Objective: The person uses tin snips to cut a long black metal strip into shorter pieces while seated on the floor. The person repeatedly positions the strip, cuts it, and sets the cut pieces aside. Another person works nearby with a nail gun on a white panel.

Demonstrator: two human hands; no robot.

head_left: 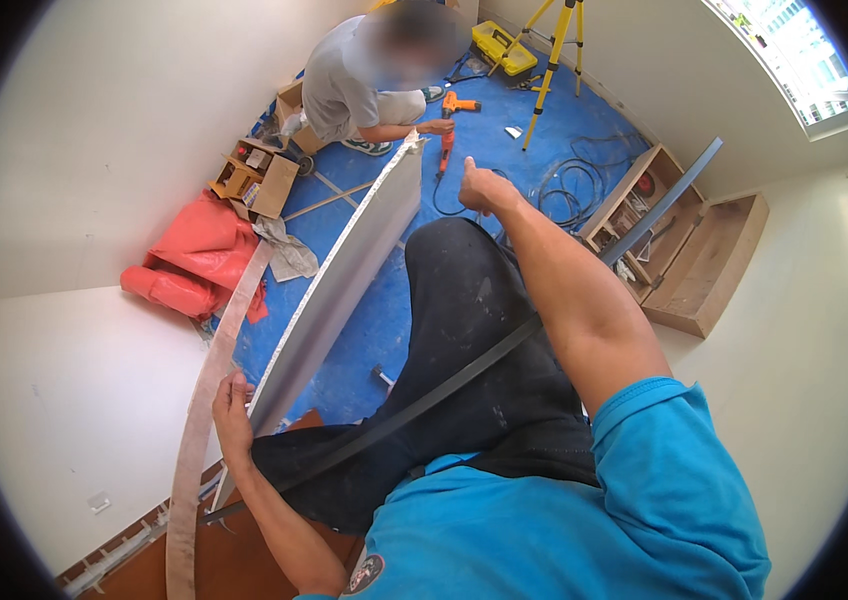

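Note:
My left hand (234, 420) grips the edge of a long white board (344, 265) standing on its narrow side, slanting away toward the co-worker. My right hand (486, 188) is held out above my dark-trousered knee, one finger extended and the others curled, with no object visible in it. Just beyond it, the co-worker's hand (436, 126) is on an orange-and-red power tool (447, 140) with a cable. A long grey bar (454, 373) lies across my legs and extends behind my right forearm. Beside my left hand runs a curved-looking pale brown strip (194, 470).
A crouching person in grey (334, 90) is beyond the board on blue floor covering (564, 120). Around are red sheeting (189, 260), cardboard boxes (264, 185), an open wooden box (714, 250), coiled cables (564, 200), a yellow tripod (544, 95) and a yellow toolbox (504, 48).

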